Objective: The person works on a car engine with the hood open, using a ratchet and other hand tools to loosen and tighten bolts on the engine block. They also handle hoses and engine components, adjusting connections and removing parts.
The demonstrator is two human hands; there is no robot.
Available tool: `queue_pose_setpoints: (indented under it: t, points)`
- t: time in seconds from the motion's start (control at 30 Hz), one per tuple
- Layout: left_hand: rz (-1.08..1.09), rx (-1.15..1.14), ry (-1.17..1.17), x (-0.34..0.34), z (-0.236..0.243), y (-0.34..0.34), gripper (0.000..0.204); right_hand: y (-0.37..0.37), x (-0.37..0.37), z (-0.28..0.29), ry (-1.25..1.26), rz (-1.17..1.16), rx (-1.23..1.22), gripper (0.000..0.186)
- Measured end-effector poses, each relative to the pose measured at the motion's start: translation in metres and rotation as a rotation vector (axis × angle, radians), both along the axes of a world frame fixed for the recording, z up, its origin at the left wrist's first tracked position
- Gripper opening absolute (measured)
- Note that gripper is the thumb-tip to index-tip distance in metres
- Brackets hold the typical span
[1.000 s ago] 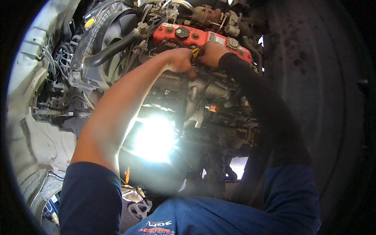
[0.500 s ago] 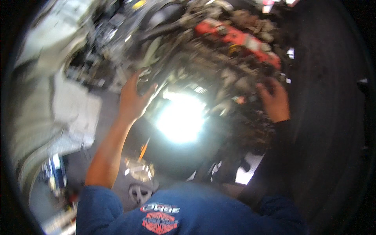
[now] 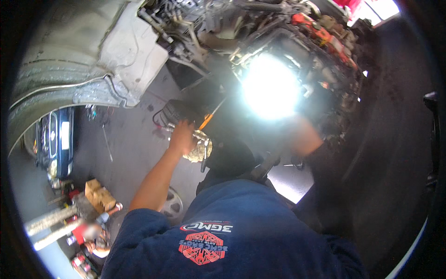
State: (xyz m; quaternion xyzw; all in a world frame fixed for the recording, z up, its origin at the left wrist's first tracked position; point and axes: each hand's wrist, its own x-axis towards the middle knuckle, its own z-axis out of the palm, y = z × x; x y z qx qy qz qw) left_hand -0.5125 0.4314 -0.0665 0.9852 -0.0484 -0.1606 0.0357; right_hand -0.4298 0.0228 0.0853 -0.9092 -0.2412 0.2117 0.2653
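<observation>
My left hand (image 3: 185,136) is low at centre-left, fingers bent around a metal tool (image 3: 200,138) that lies over a crumpled gold-coloured item (image 3: 195,155); the tool's exact kind is unclear. An orange-handled tool (image 3: 206,121) with a long thin shaft stands just beside that hand. My right hand (image 3: 304,135) is smeared by motion and glare below a bright light (image 3: 271,87), its fingers indistinct. The engine (image 3: 332,44), with its red cover, sits above at the right, partly washed out.
A pale body panel (image 3: 130,51) arches at upper left. A dark car (image 3: 58,142), cardboard boxes (image 3: 100,195) and a person in red (image 3: 86,235) are at far left. A spoked wheel (image 3: 173,203) lies by my left elbow; a dark panel (image 3: 390,116) fills the right side.
Both my hands have left the engine's red cover and moved down, the left one onto the tool. The view has swung toward the floor and left, bringing the car and person into sight.
</observation>
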Motion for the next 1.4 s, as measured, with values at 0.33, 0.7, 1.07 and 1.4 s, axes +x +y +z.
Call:
queue_pose_setpoints:
  t: [0.33, 0.7, 1.07, 1.4]
  points:
    - [-0.581, 0.061, -0.048, -0.001, -0.031, -0.011, 0.025, 0.192, -0.123, -0.199, 0.438, -0.244, 0.074, 0.075]
    - [-0.683, -0.18, -0.003, -0.005, 0.038, -0.004, 0.016, 0.223, -0.11, -0.2, 0.52, -0.226, 0.351, 0.078]
    - [-0.428, -0.691, -0.203, 0.168, 0.214, -0.143, 0.037, 0.039, 0.05, 0.061, -0.065, -0.588, 0.572, 0.051]
    - [-0.797, -0.813, -0.181, 0.453, 0.225, -0.423, 0.037, -0.197, 0.287, 0.162, -0.786, -0.525, -0.225, 0.073]
